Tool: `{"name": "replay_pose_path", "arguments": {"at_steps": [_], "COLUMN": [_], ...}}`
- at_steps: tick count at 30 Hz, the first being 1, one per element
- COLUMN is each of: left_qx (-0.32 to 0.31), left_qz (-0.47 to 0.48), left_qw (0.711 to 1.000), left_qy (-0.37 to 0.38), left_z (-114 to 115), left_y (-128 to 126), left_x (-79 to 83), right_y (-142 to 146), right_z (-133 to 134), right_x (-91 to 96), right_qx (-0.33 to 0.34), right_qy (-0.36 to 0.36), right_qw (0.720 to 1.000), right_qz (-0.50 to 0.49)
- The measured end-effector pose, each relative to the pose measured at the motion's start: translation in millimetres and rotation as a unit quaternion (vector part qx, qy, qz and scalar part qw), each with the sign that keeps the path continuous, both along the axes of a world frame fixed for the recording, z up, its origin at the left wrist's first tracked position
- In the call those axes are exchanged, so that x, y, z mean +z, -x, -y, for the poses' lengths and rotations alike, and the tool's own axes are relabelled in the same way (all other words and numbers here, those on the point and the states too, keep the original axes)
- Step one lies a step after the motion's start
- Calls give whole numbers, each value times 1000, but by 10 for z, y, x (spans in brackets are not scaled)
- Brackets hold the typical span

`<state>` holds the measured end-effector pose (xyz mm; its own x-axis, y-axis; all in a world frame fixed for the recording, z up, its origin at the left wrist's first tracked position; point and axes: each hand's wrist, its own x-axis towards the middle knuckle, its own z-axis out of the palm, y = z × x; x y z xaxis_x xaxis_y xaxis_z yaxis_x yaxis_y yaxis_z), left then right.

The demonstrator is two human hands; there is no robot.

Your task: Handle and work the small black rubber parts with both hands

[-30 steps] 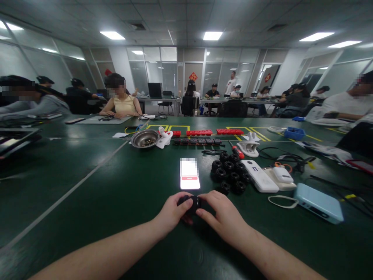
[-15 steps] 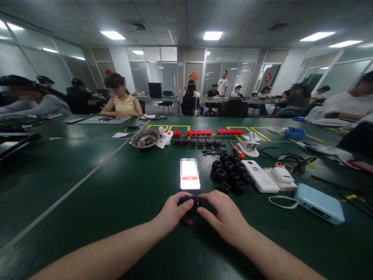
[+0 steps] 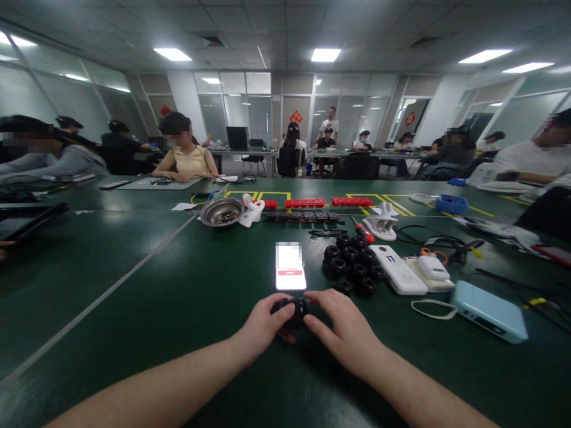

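Note:
A small black rounded part (image 3: 298, 309) is gripped between the thumb and fingers of my left hand (image 3: 266, 321), just above the green table. My right hand (image 3: 341, 324) is at the part's right side, its thumb and forefinger apart and close to its edge; whether they touch it I cannot tell. Right behind the hands lies a phone (image 3: 291, 279) with a lit white screen and a red bar. To its right, several black ring-like parts (image 3: 351, 255) are clustered together.
Farther back are a metal bowl (image 3: 214, 223) of small pieces, a dark strip (image 3: 303, 217), red strips (image 3: 304, 203) and a red screwdriver (image 3: 366, 233). On the right are a white device (image 3: 396, 270), a light blue box (image 3: 489, 312) and cables. Several people sit around.
My right thumb and forefinger have opened a little wider beside the black part. A standing person in the background has shifted left. Another person's fingers now show at the left edge.

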<state>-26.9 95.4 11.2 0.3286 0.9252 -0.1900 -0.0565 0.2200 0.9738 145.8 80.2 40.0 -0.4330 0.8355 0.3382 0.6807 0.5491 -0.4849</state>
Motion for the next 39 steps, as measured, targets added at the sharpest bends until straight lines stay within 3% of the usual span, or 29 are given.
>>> {"name": "replay_pose_path", "arguments": {"at_steps": [4, 10, 18, 26, 33, 39], "left_qx": [-10, -11, -14, -3, -7, -12], "left_qz": [-2, 16, 9, 16, 4, 15], "left_qw": [1000, 1000, 1000, 1000, 1000, 1000], "left_qy": [-4, 9, -5, -1, 1, -2], "left_z": [-15, -26, -17, -34, -4, -38], "left_y": [8, 2, 13, -1, 11, -2], "left_x": [-29, -46, -39, -63, -3, -74], "right_y": [14, -6, 3, 1, 3, 8], "right_z": [-12, -6, 0, 9, 0, 5], "right_x": [-17, -29, 15, 0, 13, 2], "right_qx": [10, 51, -4, 57, 3, 44], "right_qy": [25, 6, 26, -3, 23, 3], "right_qw": [1000, 999, 1000, 998, 1000, 999], "right_qz": [10, -16, 1, -23, 4, -17]}}
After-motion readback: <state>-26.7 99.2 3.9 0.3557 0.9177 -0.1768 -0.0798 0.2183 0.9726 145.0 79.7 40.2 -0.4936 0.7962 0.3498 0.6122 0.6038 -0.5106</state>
